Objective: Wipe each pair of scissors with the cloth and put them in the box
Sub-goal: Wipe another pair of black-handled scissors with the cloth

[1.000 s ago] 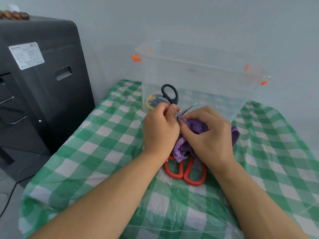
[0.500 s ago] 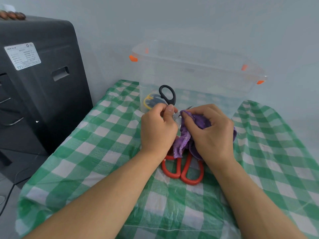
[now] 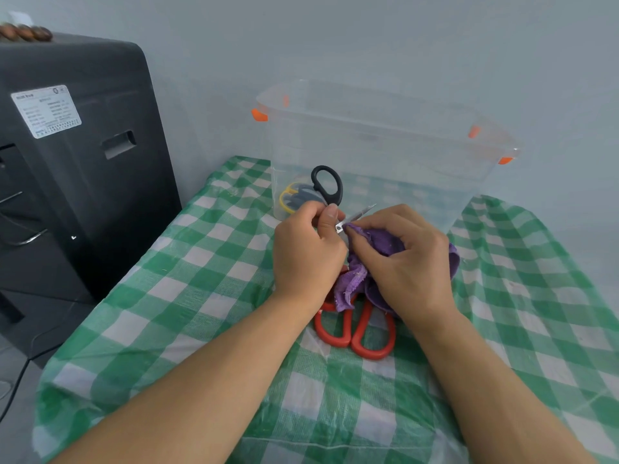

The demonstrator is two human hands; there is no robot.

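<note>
My right hand [image 3: 402,259] has slid the purple cloth [image 3: 382,239] back to the pivot of the black scissors [image 3: 327,185], which my left hand [image 3: 308,252] pinches; the blade tip is bared, so wiping continues.

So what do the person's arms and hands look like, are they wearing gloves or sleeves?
No gloves and no sleeves show. The left hand and right hand are bare, and both forearms are uncovered right to the bottom edge of the picture. No watch, ring or bracelet shows on either. The fingernails are short and unpainted.
</note>
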